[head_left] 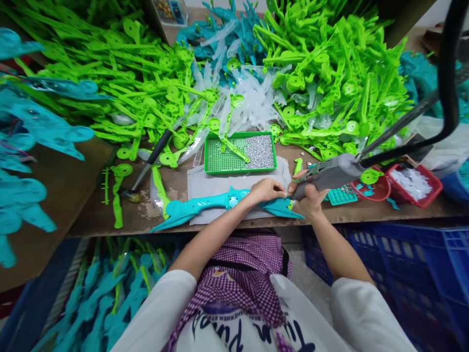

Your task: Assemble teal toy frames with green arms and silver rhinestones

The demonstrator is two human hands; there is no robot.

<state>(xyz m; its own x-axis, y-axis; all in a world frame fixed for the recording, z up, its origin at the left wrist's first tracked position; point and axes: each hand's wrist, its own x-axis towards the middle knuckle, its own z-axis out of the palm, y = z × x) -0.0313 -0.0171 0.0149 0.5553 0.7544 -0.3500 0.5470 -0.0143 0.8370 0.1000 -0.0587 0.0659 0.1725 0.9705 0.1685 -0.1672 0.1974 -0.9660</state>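
A long teal plastic part lies across a grey cloth near the bench's front edge. Over its right end is my left hand, thumb and fingertips pinched together close to the screwdriver tip; whatever is between them is too small to make out. My right hand is wrapped round a grey electric screwdriver, its tip angled down to the left toward that end of the part. Just behind the cloth stands a green perforated tray with many small silvery screws and a lime-green strip lying across it.
Lime-green parts and clear plastic pieces are heaped behind. A black-handled tool lies at left. Red baskets and a teal small-parts tray stand at right. A black cable hangs there. Blue crates sit below.
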